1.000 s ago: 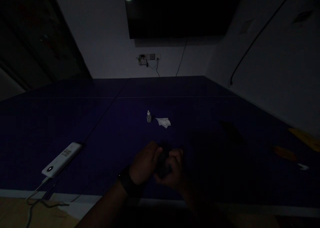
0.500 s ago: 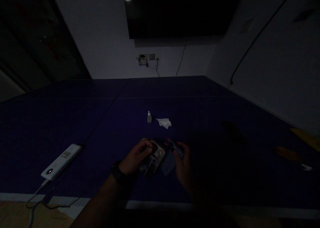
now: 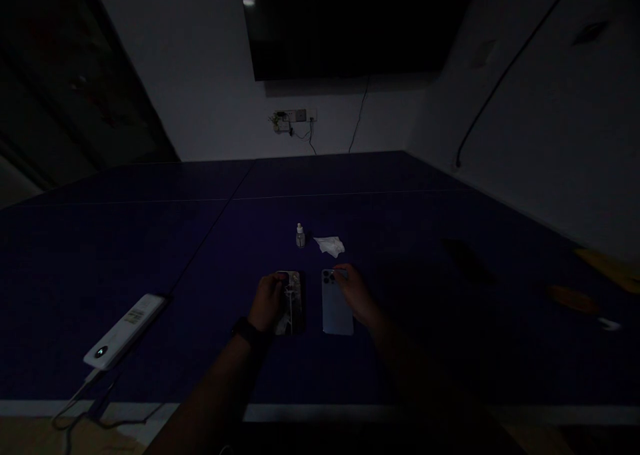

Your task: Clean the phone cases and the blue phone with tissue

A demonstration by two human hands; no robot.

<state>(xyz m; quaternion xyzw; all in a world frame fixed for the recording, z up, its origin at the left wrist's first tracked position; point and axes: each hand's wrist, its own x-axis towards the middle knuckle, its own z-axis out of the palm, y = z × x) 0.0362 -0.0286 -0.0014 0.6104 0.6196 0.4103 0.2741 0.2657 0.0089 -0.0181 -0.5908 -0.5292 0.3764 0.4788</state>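
My left hand (image 3: 267,302), a dark watch on its wrist, is closed on the left edge of a phone case (image 3: 293,312) with a dark and pale printed pattern. Its thumb lies over the upper part, near the camera corner. Beside it, a gap apart, is a light blue smartphone (image 3: 337,314), back up, with its camera lenses at the top left. My right hand (image 3: 356,296) grips this phone by its upper right edge, the fingertips close to the lenses. Whether anything sits inside the case is hidden.
Beyond my hands, a small dropper bottle (image 3: 300,236) stands by a crumpled white tissue (image 3: 330,246) on the dark blue table (image 3: 200,348). At left lies a white power bank (image 3: 125,332) with a cable. Dim orange (image 3: 573,300) and yellow items (image 3: 607,268) lie at far right.
The case and the phone, tilted and close together before, are now straight and side by side, with a gap between them. My right hand has turned the phone so its whole back shows.
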